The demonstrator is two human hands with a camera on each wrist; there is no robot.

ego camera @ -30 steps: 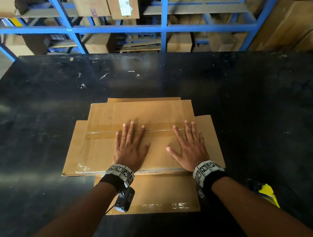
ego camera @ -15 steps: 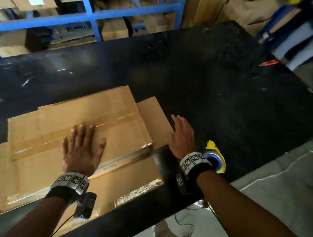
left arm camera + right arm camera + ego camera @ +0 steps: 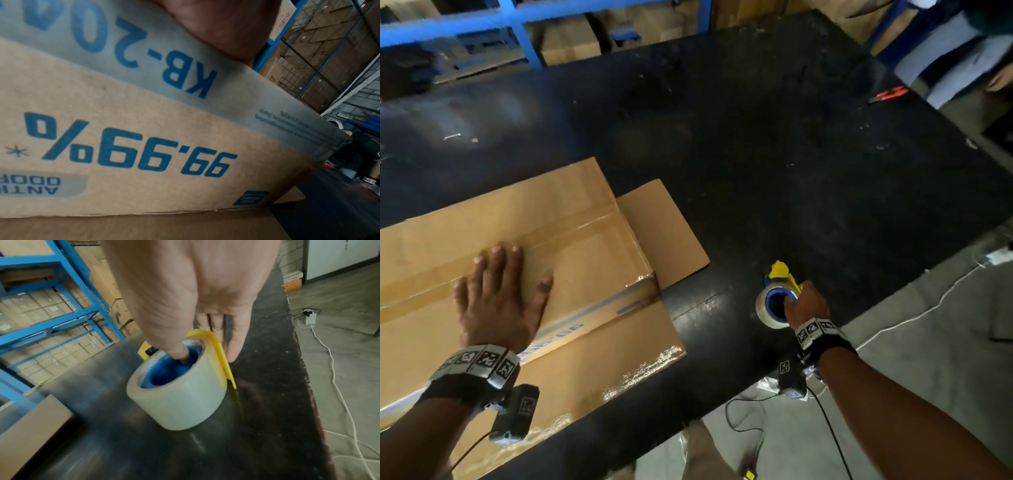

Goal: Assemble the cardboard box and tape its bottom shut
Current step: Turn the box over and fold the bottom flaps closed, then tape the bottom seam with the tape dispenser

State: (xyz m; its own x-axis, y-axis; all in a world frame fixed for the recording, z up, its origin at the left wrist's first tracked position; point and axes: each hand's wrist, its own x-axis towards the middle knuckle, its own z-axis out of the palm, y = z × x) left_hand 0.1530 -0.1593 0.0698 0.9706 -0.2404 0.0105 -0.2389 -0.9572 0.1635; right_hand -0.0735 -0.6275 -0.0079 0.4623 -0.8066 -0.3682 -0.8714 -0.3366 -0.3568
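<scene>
The cardboard box (image 3: 571, 240) lies bottom-up near the black table's (image 3: 791, 154) front edge, flaps splayed. The left hand (image 3: 498, 301) rests flat on it, fingers spread. Just beside the table's front right corner, the right hand (image 3: 806, 303) grips the tape dispenser (image 3: 774, 301), thumb (image 3: 176, 352) hooked into its blue core. Blue shelving (image 3: 524, 41) with cartons stands beyond the far edge.

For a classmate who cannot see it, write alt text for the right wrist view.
A right hand reaches down onto a roll of clear tape in a yellow dispenser, thumb inside the blue core, fingers straight along the yellow guard. The roll stands on a black table, with a cardboard box corner at lower left and blue shelving behind.
</scene>
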